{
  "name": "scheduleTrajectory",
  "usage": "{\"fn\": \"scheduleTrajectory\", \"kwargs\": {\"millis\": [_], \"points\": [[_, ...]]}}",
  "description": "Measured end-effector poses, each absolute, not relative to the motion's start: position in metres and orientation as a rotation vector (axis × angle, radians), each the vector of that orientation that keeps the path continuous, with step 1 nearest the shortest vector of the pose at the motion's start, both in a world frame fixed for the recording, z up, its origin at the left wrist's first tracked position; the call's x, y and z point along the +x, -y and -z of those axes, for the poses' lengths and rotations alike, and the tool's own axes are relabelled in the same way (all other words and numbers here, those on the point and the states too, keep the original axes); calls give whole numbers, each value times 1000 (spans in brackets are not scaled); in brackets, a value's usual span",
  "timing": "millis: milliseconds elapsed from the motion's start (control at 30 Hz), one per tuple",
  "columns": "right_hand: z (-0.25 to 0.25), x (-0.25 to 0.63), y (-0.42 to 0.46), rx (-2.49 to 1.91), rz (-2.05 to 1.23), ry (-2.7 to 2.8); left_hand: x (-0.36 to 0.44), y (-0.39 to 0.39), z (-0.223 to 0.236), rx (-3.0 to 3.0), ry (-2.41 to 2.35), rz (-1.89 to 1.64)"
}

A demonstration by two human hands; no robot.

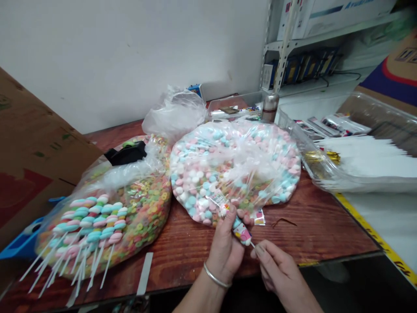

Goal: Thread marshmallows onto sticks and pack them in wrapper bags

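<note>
A pale plain wall (pixel 124 52) rises beyond both hands, and a glossy red-brown wooden table (pixel 312 221) spreads in front of them. Far to the left of the left hand leans a brown cardboard box (pixel 35 148), with a blue plastic tray (pixel 19 245) at its foot. Nearer that hand, still on its left, sits a big clear plastic bag of small multicoloured rings (pixel 150 204), bearing a heap of pastel candy skewers on white sticks (pixel 93 221). A short grey strip (pixel 145 274) lies between heap and forearm. The left hand (pixel 226 243), a silver metal bangle (pixel 216 278) at its wrist, has its fingers curled around a pastel candy skewer in a printed clear wrapper (pixel 242 232). Just beyond that hand rests a large clear bag of pink, blue and white candies (pixel 185 167). To its right, the right hand (pixel 276 263) pinches the skewer's white stick between thumb and fingers. Beyond the right hand lies a thin coppery strip (pixel 285 221); farther right stands a clear plastic tray (pixel 352 184) holding white paper-like pieces (pixel 368 152)
</note>
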State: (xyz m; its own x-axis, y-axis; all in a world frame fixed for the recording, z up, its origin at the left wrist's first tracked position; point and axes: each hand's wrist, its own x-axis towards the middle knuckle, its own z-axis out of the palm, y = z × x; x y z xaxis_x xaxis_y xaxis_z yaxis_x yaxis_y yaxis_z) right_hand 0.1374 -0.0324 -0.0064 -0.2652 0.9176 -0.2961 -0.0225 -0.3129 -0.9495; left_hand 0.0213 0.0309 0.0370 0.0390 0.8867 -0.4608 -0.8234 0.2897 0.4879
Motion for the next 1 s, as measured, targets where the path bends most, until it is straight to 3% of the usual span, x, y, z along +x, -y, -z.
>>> {"fn": "scheduleTrajectory", "kwargs": {"millis": [200,500,1000], "points": [[8,142,50,-1433,-1189,1466,12,-41,-42,36,-778,-1340],[4,139,41,-1295,-1631,1143,31,-26,-37,23,-821,-1263],[1,143,49,-1240,-1833,1071,2,-54,-36,-45,-765,-1392]]}}
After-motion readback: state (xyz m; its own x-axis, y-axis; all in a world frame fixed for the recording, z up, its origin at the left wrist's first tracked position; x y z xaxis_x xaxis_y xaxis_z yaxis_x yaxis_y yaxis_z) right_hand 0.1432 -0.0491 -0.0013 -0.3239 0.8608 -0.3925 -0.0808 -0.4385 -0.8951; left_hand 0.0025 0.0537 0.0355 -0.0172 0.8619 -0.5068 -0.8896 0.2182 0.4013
